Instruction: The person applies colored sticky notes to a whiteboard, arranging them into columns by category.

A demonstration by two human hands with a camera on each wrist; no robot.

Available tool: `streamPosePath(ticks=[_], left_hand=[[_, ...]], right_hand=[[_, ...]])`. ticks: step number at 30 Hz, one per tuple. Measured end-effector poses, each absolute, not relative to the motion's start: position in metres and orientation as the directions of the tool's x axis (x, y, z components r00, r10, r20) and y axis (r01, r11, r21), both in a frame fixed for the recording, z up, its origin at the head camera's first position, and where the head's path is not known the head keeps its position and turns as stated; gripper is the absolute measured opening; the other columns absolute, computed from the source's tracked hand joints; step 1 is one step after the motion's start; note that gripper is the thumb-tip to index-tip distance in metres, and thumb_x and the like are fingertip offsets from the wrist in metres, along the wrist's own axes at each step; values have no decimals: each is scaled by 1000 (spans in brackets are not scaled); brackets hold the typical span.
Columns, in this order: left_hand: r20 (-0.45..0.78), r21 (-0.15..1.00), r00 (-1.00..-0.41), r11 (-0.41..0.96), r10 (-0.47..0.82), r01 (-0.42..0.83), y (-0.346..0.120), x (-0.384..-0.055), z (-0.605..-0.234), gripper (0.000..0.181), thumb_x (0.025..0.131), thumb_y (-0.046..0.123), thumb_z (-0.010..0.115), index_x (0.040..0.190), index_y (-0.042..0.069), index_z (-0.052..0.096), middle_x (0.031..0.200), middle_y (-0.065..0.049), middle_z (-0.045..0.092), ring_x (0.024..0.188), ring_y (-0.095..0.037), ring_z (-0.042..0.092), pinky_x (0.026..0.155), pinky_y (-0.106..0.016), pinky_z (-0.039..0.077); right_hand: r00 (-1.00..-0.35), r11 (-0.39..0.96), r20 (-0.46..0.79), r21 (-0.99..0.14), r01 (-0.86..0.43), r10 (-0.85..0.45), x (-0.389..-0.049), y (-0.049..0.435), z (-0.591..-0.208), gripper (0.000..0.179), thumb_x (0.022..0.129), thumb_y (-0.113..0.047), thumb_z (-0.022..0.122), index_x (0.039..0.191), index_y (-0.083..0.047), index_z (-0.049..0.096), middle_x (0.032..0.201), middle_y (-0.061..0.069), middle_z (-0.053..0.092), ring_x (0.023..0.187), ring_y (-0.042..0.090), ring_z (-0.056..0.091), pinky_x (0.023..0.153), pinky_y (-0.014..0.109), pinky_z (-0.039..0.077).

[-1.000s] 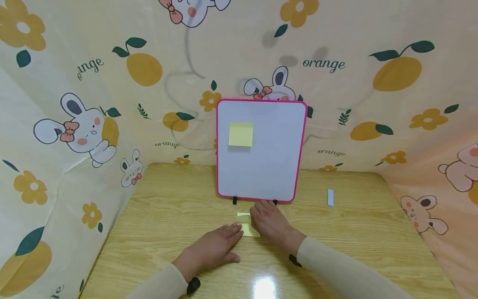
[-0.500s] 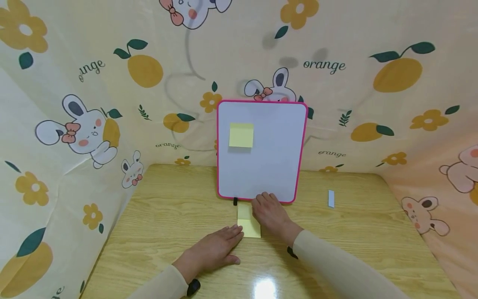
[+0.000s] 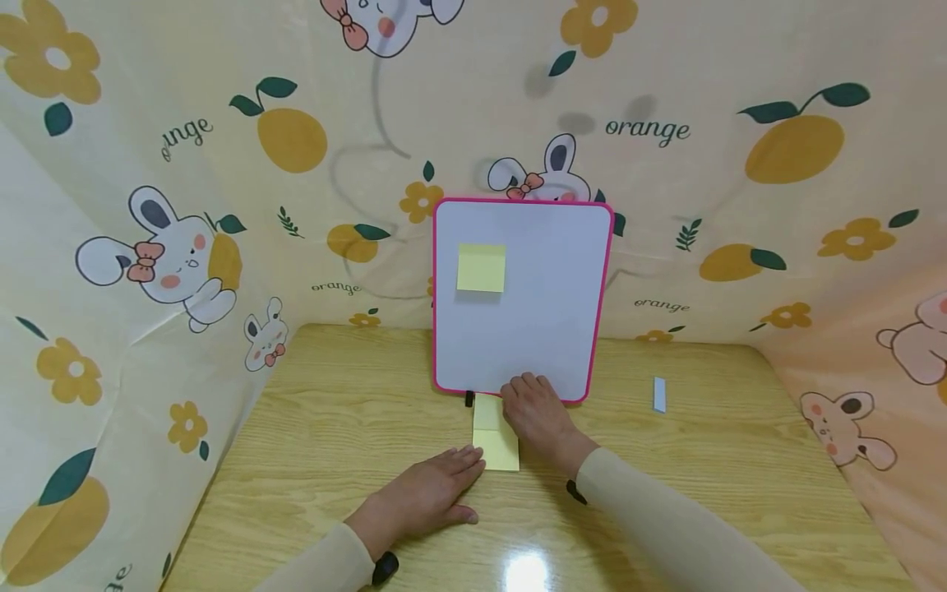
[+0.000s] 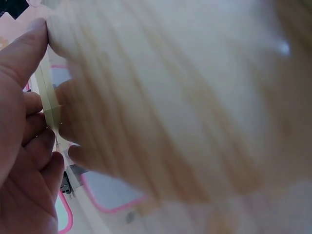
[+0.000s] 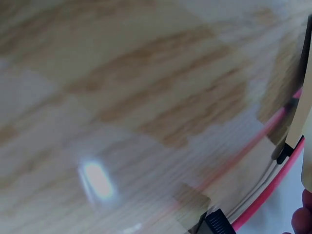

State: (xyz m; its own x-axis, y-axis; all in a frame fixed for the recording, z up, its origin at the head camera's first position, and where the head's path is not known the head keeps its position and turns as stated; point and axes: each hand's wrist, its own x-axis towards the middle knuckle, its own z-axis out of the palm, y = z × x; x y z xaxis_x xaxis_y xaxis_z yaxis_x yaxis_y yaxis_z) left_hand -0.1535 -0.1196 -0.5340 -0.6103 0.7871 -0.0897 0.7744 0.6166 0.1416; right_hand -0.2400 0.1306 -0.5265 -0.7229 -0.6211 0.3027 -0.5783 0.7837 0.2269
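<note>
Yellow paper, 2 pieces in line, at the front of the whiteboard. The lower yellow note lies on the wood-grain table; whether it is 1 sheet or a stack, cannot tell. The upper yellow sheet runs from the note's far edge up to the board's bottom edge in the head view; contact with the board cannot be told.

Left hand: palm down, fingers extended and close together, thumb apart. Fingertips rest on the left side of the lower note; nothing gripped.

Right hand: fingers curled in, pinching the upper sheet at its right edge. Thumb hidden in the head view; in the right wrist view only a little of the fingers shows, at the frame edge.

Board: pink rim, tilted back, 1 black foot visible at the lower left. A yellow sticky note is on its upper left part. A pale blue strip lies on the table, well right of the board. Behind: printed cloth with rabbits, flowers, oranges. Both sleeves beige.
</note>
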Motion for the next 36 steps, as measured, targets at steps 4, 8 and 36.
streamPosePath(ticks=[4,8,36], left_hand=[[-94,146,-611,618,786,773,-120,-154,-534,77,107,59,48,162,6,40,171,-9,35,159,-21,33,130,-35,31],[-91,147,-610,616,787,774,-120,-154,-535,77,107,58,49,162,6,41,171,-9,36,159,-21,33,130,-35,31],[-94,240,-611,614,786,752,-121,-155,-533,75,106,53,55,162,5,41,171,-10,36,159,-24,32,131,-37,29]], right_hand=[[-727,793,317,215,-570,-609,-243,132,-527,16,97,-6,72,95,-4,56,86,8,56,85,26,53,74,37,49],[-710,797,368,204,-569,-601,-244,133,-524,19,98,-10,71,90,-5,54,83,7,54,82,26,52,71,36,48],[-364,730,776,174,-661,-515,-265,124,-441,12,93,-3,73,91,-4,61,92,8,67,88,30,64,72,39,55]])
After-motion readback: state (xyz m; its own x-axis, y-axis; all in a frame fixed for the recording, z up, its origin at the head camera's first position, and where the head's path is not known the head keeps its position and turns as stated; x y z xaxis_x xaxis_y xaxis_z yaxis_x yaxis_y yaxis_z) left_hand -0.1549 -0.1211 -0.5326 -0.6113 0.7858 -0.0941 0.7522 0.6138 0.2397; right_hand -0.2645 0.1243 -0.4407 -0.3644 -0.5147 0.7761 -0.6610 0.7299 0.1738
